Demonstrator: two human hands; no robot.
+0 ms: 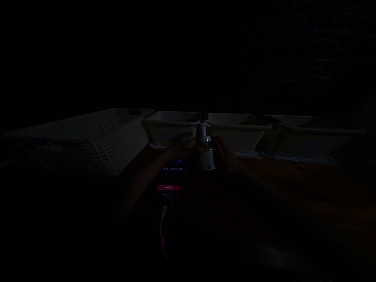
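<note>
Very dark. Perforated basket (pixel 88 141) far left, then three white bins (pixel 173 131) in a row. Left hand (pixel 183 150) and right hand (pixel 225 154) both close around a small pump bottle (pixel 207 150) — held upright before the bins, above a phone (pixel 172 178). Bottle not yet in any bin; bin contents unreadable.

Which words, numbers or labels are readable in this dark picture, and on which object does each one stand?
"00:49:00": on the lit screen of the phone lying on the table.
Red button on that screen: its small word is too blurred to read.
Label on the small pump bottle held between both hands: print is too small and dark to read.
Nothing else readable.
</note>
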